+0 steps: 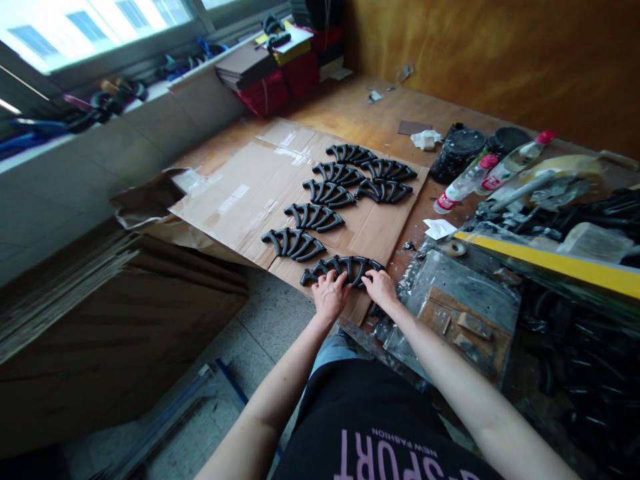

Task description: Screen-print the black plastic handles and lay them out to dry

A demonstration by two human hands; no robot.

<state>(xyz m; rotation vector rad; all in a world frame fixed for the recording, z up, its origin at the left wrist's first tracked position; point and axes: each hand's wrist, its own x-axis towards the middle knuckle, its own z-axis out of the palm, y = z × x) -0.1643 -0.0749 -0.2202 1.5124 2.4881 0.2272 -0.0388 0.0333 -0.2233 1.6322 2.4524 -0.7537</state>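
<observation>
Both of my hands rest on a black moulded arched piece at the near edge of a flattened cardboard sheet. My left hand grips its lower middle, and my right hand holds its right end. Their fingers curl over its ribs, partly hiding them. Farther along the cardboard lie several similar black ribbed pieces in two rough rows. They stand apart from the piece under my hands.
The cardboard lies on a worn wooden workbench. To the right stand plastic bottles, black containers, a yellow straightedge, and heaps of black parts. Stacked cardboard stands at left, below a window ledge holding tools.
</observation>
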